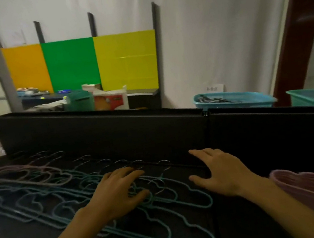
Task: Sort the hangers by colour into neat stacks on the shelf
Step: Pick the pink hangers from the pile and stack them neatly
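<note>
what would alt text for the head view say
Two hands reach over blue hangers spread on a black shelf: the left hand rests on them, the right hand hovers open. Stacked pink hangers lie at right.

white sign (215,88) | behind blue basket (232,100) | print unreadable
</note>
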The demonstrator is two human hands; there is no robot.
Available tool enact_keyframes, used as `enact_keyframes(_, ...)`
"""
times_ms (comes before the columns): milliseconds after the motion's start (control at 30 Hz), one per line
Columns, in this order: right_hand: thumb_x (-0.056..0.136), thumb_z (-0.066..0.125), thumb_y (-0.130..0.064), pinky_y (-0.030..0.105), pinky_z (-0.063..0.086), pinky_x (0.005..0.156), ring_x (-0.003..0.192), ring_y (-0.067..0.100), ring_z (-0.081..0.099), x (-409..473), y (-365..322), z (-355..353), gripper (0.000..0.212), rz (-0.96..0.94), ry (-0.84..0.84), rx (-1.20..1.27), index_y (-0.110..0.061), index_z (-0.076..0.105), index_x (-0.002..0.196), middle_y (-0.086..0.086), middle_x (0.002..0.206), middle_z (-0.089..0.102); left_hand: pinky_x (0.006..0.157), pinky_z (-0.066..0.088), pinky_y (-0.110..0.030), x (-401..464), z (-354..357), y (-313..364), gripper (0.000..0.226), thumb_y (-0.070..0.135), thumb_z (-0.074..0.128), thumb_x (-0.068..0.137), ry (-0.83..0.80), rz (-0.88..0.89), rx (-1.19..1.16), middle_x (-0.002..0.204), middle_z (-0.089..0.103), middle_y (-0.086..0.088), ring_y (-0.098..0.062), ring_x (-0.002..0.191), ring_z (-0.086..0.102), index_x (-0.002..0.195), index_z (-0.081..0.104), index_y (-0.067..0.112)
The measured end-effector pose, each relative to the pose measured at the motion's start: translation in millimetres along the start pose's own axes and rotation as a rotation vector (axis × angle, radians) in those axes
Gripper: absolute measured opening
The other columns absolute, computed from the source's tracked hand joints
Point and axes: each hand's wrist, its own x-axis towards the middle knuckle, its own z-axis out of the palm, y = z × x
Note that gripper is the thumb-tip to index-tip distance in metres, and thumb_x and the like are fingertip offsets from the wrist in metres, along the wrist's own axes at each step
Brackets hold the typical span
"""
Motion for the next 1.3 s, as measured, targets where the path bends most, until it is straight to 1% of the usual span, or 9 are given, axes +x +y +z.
enact_keyframes(133,0.088,0.047,-0.064,0.034,0.033,0.108,0.135,0.019,0.034,35.6,-67.6,9.6,0.076,-0.049,-0.015,0.029,-0.034,0.015,0.151,-0.002,0.152,0.031,0.112,0.022,-0.034,-30.0,-11.9,-78.4,0.093,0.084,0.006,0.062,-0.007,-0.062,0.021,0.151,0.028,0.011,-0.012,0.139,0.026,0.144,0.022,0.044)
enact_keyframes(367,0.089,0.049,-0.061,0.035,0.037,0.105,0.134,0.02,0.037,95.5,-182.9,30.7,0.073,-0.079,-0.041,0.065,-0.034,0.02,0.15,-0.001,0.151,0.033,0.108,0.03,-0.035,-68.1,-20.5,-211.8,0.107,0.094,-0.005,0.054,0.032,-0.118,-0.005,0.147,0.037,0.01,-0.013,0.134,0.036,0.142,0.029,0.043)
enact_keyframes(433,0.088,0.049,-0.062,0.036,0.037,0.105,0.135,0.021,0.036,112.5,-214.6,40.0,0.074,-0.083,-0.053,0.088,-0.034,0.021,0.15,-0.001,0.152,0.032,0.109,0.029,-0.035,-80.3,-24.1,-241.9,0.103,0.092,0.006,0.056,0.022,-0.145,-0.007,0.147,0.036,0.009,-0.013,0.134,0.036,0.142,0.03,0.042)
enact_keyframes(567,0.088,0.051,-0.062,0.038,0.04,0.105,0.133,0.022,0.038,144.8,-275.4,59.8,0.073,-0.104,-0.085,0.141,-0.032,0.024,0.149,0.0,0.15,0.035,0.11,0.029,-0.036,-98.6,-26.4,-304.8,0.091,0.084,0.013,0.063,0.007,-0.195,-0.036,0.149,0.034,0.007,-0.014,0.135,0.034,0.142,0.03,0.042)
enact_keyframes(633,0.088,0.05,-0.062,0.039,0.041,0.103,0.131,0.022,0.041,162.2,-302.2,69.7,0.073,-0.113,-0.098,0.135,-0.03,0.026,0.148,0.0,0.148,0.037,0.108,0.031,-0.035,-104.7,-26.9,-333.9,0.082,0.083,0.026,0.071,0.002,-0.215,-0.052,0.148,0.035,0.009,-0.012,0.133,0.036,0.142,0.029,0.043)
enact_keyframes(700,0.087,0.05,-0.063,0.039,0.043,0.101,0.129,0.022,0.042,181.7,-326.3,79.8,0.073,-0.121,-0.116,0.135,-0.029,0.028,0.148,0.0,0.147,0.039,0.108,0.031,-0.035,-108.0,-29.0,-358.9,0.068,0.072,0.04,0.082,0.007,-0.234,-0.066,0.148,0.035,0.008,-0.012,0.132,0.038,0.142,0.029,0.043)
enact_keyframes(767,0.086,0.05,-0.065,0.038,0.043,0.099,0.129,0.022,0.042,201.1,-347.1,90.1,0.074,-0.126,-0.133,0.141,-0.028,0.029,0.147,0.001,0.146,0.04,0.108,0.031,-0.034,-110.8,-30.9,-382.3,0.063,0.064,0.045,0.086,0.013,-0.259,-0.071,0.148,0.034,0.007,-0.012,0.131,0.038,0.142,0.029,0.041)
enact_keyframes(1033,0.078,0.055,-0.072,0.043,0.038,0.105,0.132,0.024,0.038,255.2,-394.2,126.9,0.086,-0.07,-0.223,0.178,-0.031,0.026,0.147,0.002,0.148,0.037,0.107,0.036,-0.038,-108.1,-29.1,-460.4,0.063,0.064,0.048,0.085,0.02,-0.283,-0.151,0.146,0.036,0.008,-0.012,0.13,0.038,0.141,0.029,0.043)
enact_keyframes(1300,0.063,0.066,-0.076,0.037,0.043,0.102,0.124,0.013,0.046,269.3,-380.9,137.4,0.09,-0.021,-0.16,0.342,-0.038,0.038,0.139,-0.009,0.139,0.047,0.109,0.034,-0.038,-73.8,-21.6,-487.3,0.067,0.067,0.051,0.08,-0.024,-0.229,-0.217,0.148,0.032,0.007,-0.013,0.134,0.033,0.139,0.028,0.046)
